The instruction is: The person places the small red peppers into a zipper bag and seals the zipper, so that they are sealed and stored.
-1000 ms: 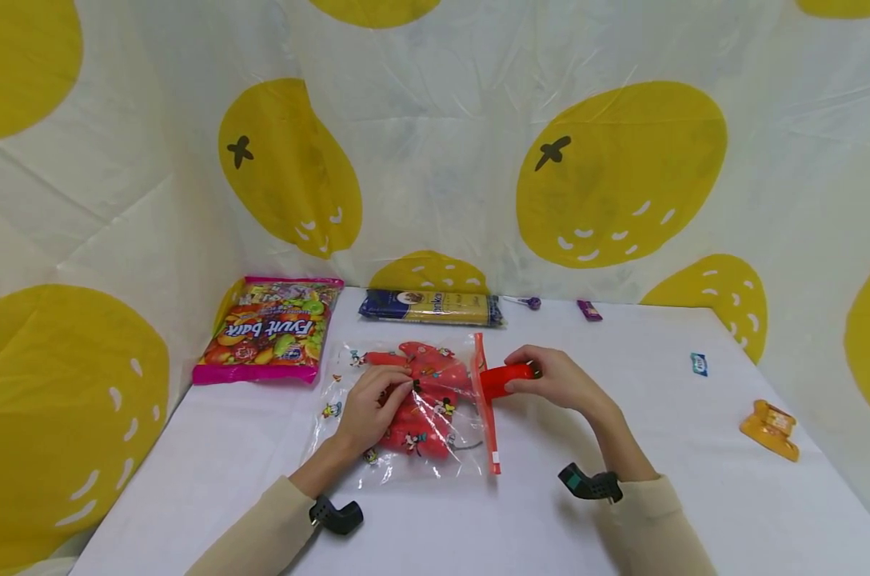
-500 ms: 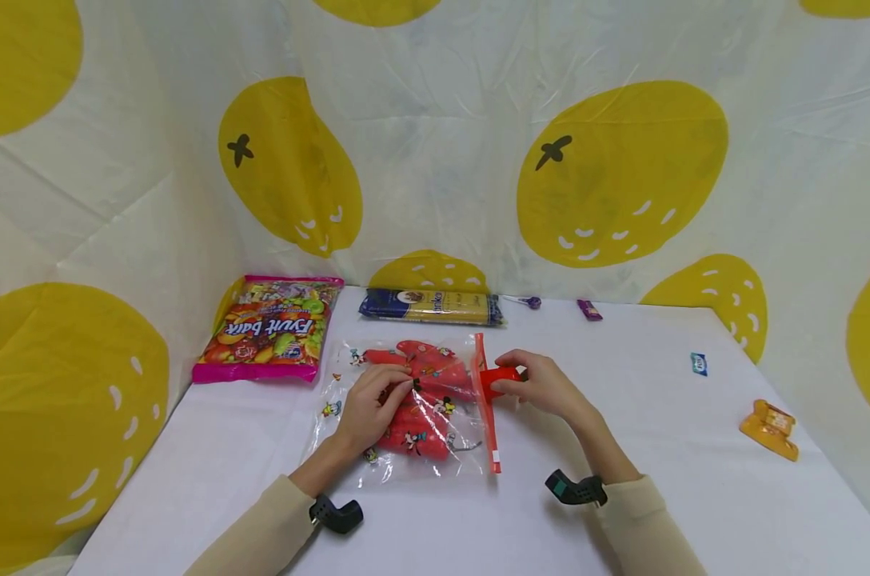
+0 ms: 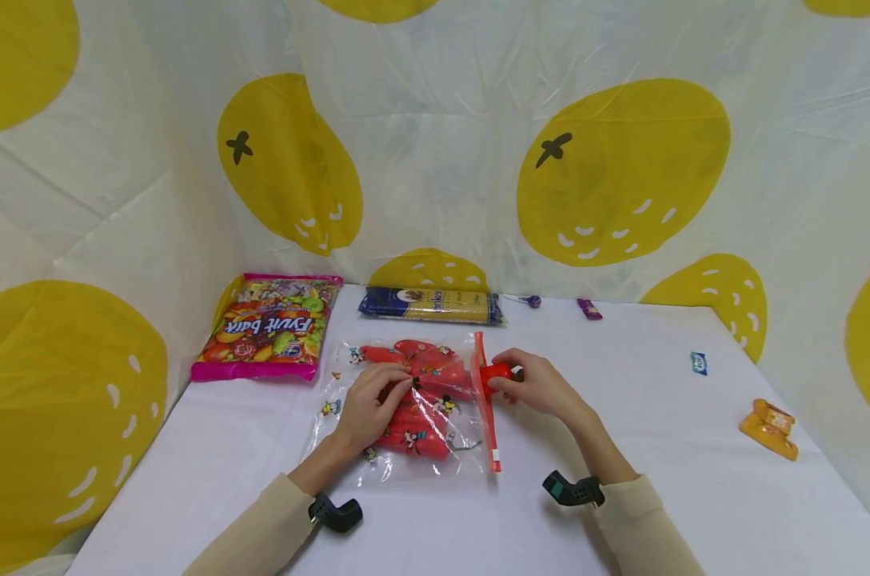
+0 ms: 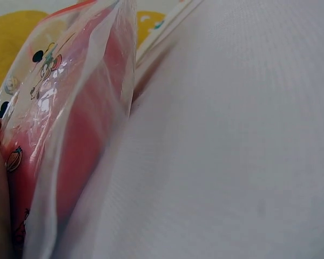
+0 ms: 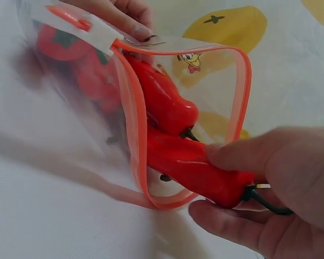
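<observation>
A clear zip bag [image 3: 424,472] with cartoon prints and an orange zip edge lies in the middle of the table, several red peppers [image 3: 406,428] inside. My left hand [image 3: 373,404] pinches the bag's upper film between thumb and fingers. The bag's mouth faces right and gapes open in the right wrist view. There, my right hand [image 5: 291,183] grips a red pepper [image 5: 189,167] near its green stem, with the pepper's far end inside the mouth. Another red pepper [image 5: 164,102] lies just inside the opening. A white slider [image 5: 100,35] sits at one end of the zip.
A pink Fruit balk candy bag [image 3: 265,328] lies at the back left. Beside it is a blue and yellow pack [image 3: 435,306]. A lollipop [image 3: 532,302], a purple wrapped sweet [image 3: 589,310], a small teal packet [image 3: 698,364] and an orange hair clip [image 3: 769,430] lie to the right.
My right hand has moved left, pushing the held pepper further through the bag's mouth, so less of it shows outside. My left hand stays where it was.
</observation>
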The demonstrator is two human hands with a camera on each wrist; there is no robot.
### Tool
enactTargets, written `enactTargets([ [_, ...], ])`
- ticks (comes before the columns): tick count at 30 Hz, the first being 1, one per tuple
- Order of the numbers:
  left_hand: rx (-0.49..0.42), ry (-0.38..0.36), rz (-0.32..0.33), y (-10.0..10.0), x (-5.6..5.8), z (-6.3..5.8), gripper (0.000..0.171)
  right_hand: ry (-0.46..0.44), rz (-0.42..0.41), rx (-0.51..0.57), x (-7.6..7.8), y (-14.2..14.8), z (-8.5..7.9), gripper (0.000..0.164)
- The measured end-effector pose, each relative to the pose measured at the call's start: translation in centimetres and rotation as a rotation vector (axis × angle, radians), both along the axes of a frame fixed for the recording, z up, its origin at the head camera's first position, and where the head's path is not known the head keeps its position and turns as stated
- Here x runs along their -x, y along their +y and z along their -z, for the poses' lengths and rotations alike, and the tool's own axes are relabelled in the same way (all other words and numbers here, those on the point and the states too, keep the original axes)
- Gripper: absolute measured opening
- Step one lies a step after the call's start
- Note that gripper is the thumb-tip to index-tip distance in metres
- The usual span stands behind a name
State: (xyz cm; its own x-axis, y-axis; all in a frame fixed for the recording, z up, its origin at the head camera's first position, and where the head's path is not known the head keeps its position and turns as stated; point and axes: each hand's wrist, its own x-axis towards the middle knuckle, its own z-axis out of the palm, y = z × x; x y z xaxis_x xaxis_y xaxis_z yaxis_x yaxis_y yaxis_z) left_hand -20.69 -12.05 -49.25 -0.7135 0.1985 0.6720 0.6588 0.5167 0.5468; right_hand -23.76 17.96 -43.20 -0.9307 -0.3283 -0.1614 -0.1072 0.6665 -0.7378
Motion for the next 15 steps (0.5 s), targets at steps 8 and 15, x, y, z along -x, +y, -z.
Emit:
enactTargets([
  [8, 0.004, 0.065, -0.024, 0.0, 0.1, 0.1, 0.013, 0.061, -0.112, 0.005, -0.5, -0.3, 0.3, 0.044],
  [15, -0.015, 0.096, -0.018, 0.1, 0.1, -0.1, 0.014, 0.032, -0.077, 0.085, -0.7, -1.5, 0.5, 0.047],
])
